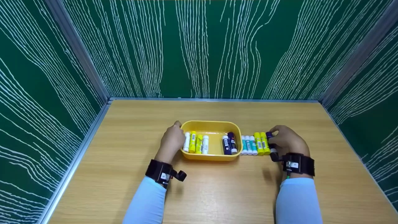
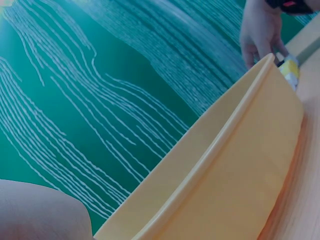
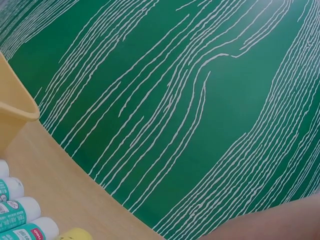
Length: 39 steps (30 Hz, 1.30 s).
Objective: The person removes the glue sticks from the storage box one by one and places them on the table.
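Note:
A yellow plastic bin (image 1: 211, 158) stands on the table, and my left hand (image 1: 173, 137) grips its left end. Inside lie white and yellow glue sticks (image 1: 192, 142) on the left and two dark purple ones (image 1: 227, 145) on the right. To the right of the bin runs a row of teal-and-white glue sticks (image 1: 249, 145) and two yellow ones (image 1: 261, 143). At the row's right end my right hand (image 1: 287, 139) holds a dark purple glue stick (image 1: 269, 135), partly hidden by the fingers. The right wrist view shows teal glue sticks (image 3: 19, 212) beside the bin.
Green panels with white wavy lines (image 1: 192, 49) wall the wooden table (image 1: 199, 189) at the back and both sides. A metal frame strip (image 1: 214, 100) runs along the back edge. Each wrist wears a black camera band (image 1: 299, 164).

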Available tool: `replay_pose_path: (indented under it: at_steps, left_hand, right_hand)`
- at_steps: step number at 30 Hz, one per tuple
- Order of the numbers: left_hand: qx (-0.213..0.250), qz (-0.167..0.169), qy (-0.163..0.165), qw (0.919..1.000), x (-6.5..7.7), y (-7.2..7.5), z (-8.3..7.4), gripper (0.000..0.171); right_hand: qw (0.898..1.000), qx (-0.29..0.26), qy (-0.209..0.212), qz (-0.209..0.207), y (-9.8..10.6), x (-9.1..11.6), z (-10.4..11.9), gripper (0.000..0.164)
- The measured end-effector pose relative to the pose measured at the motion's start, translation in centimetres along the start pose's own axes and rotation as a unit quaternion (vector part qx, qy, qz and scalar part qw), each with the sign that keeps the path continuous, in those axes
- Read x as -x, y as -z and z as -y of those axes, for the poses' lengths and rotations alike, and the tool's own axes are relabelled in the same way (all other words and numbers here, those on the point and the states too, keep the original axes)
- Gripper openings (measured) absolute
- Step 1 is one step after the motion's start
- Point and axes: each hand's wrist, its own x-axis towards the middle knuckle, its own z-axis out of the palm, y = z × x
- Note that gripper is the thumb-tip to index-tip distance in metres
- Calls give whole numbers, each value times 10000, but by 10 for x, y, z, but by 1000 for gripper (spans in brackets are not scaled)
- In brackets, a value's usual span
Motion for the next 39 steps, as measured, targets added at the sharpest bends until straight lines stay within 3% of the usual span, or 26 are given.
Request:
replay_pose_path:
  at_steps: [6,22,39]
  left_hand:
    - [-45,13,-48,10000,0,0,1,44]
    - [30,26,-12,10000,0,1,1,42]
    - [35,66,136,9999,0,1,-1,44]
  right_hand:
    - [9975,-676,-202,49,-4,-1,-1,69]
    - [9988,-470,4,-128,-2,-1,-5,68]
    - [9972,-677,-314,-71,2,0,-4,72]
